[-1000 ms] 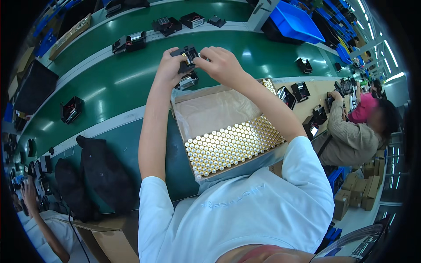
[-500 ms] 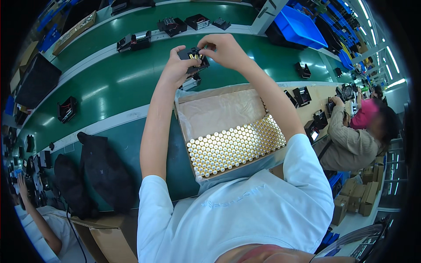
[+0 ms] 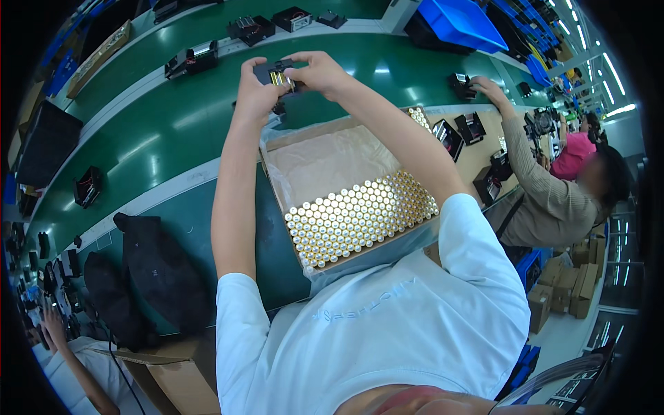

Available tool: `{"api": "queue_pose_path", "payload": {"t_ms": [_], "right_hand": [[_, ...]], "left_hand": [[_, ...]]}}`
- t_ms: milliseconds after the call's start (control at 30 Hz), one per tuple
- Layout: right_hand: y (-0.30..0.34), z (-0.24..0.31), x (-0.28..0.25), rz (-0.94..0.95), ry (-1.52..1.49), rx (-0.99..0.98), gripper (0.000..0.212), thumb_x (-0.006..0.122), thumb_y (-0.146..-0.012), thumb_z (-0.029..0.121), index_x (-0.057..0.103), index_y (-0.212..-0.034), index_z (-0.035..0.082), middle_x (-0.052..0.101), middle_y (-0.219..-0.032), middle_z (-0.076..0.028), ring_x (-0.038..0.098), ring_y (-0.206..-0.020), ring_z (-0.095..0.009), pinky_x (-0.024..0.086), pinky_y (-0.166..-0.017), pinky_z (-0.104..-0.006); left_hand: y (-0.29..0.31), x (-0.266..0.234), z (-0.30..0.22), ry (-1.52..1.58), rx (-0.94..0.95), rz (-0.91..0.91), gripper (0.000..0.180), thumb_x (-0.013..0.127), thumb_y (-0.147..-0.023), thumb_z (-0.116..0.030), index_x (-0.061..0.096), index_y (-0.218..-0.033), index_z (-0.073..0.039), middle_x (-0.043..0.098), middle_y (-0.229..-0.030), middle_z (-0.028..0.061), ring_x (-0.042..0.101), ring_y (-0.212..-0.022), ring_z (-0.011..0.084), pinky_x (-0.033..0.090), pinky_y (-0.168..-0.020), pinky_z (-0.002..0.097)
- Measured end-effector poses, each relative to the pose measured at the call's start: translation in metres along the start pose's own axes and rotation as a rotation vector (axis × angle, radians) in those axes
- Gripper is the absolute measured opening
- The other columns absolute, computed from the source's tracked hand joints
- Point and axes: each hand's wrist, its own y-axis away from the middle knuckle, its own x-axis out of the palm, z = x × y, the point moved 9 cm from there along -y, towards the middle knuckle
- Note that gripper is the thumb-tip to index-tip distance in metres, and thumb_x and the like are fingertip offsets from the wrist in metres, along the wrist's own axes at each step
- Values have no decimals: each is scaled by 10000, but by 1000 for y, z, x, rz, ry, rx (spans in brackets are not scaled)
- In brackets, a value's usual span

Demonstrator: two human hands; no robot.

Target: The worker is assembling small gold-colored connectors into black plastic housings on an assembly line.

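Above the green bench I hold a small black plastic battery housing [image 3: 265, 72] with gold-coloured batteries [image 3: 279, 78] seated in it. My left hand [image 3: 254, 90] is closed around its left side, the thumb over the front. The fingers of my right hand [image 3: 317, 71] grip its right edge, the thumb pressing near the batteries. Below my forearms stands an open cardboard box [image 3: 332, 142] lined with clear plastic. Rows of upright batteries [image 3: 353, 214] fill its nearer part, and a bare brownish sheet shows in the farther part.
Black housings [image 3: 194, 59] stand along the far bench strip, another [image 3: 87, 187] at left. Black cloth items [image 3: 162, 270] lie left of the box. A blue bin [image 3: 462, 26] stands at the far right. A co-worker [image 3: 546, 187] on the right reaches to a housing [image 3: 461, 86].
My right hand has come down from above the housing to grip its right side, and the batteries show more. The co-worker on the right now reaches toward a housing on the bench.
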Motion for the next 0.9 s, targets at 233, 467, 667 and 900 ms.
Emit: {"api": "queue_pose_path", "payload": {"t_ms": [233, 467, 667, 900], "right_hand": [[50, 13, -18, 75, 177, 39, 371, 569, -959, 231, 623, -1267, 31, 705, -959, -129, 669, -769, -180, 562, -728, -259], [193, 33, -158, -281, 732, -302, 259, 630, -896, 175, 688, -1094, 19, 689, -793, -64, 538, -593, -137, 440, -574, -260], [309, -59, -210, -689, 409, 18, 210, 612, -893, 83, 684, -1064, -16, 686, -800, -48, 552, -639, -97, 443, -593, -227], [362, -67, -198, -905, 430, 4, 246, 582, -917, 143, 660, -1071, -33, 672, -834, -77, 564, -709, -132, 457, -667, -244]], "left_hand": [[-1, -21, -22, -559, 139, -36, 606, 694, -728, -50, 459, -1286, -52, 623, -1118, 233, 660, -904, 340, 548, -787, 393], [21, -61, -73, -1590, 279, -469, 541, 648, -864, -349, 471, -1301, -83, 504, -1150, 236, 532, -994, 409, 462, -850, 524], [57, 32, -54, -1042, 255, 264, 573, 689, -847, -341, 512, -1316, -63, 635, -1125, 214, 637, -910, 349, 526, -829, 433], [71, 68, 17, -1357, 344, 704, 328, 635, -884, -260, 639, -1101, -15, 690, -906, 172, 650, -749, 363, 525, -723, 425]]}}
